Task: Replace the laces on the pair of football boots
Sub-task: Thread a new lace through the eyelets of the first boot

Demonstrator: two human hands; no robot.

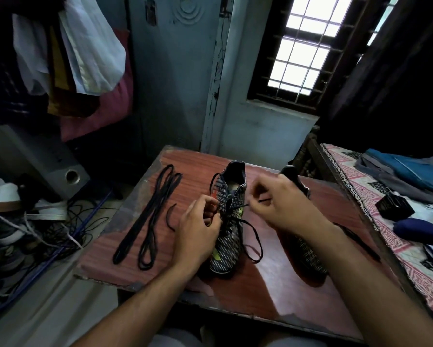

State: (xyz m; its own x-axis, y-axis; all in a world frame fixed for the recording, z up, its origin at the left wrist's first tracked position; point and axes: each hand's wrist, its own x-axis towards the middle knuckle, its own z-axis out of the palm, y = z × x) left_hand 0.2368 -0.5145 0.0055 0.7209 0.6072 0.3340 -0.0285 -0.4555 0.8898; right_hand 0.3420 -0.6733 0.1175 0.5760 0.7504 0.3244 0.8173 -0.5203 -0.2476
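Note:
A dark striped football boot point(229, 236) stands on the reddish wooden table point(280, 289), toe toward me. My left hand point(197, 234) grips its left side near the eyelets, fingers curled. My right hand point(278, 204) pinches the black lace point(253, 242) at the boot's right side and holds it taut; a loop of that lace lies on the table. The second boot point(304, 249) stands to the right, mostly hidden by my right forearm. Two long black laces point(147, 221) lie folded on the table's left part, and a short curved lace piece point(169, 217) lies beside them.
A bed with a patterned sheet point(385, 221) and clothes borders the table on the right; another lace point(360, 242) lies near that edge. A speaker point(71, 176), tangled cables point(67, 229) and shoes crowd the floor at left. Clothes point(85, 46) hang at the back left.

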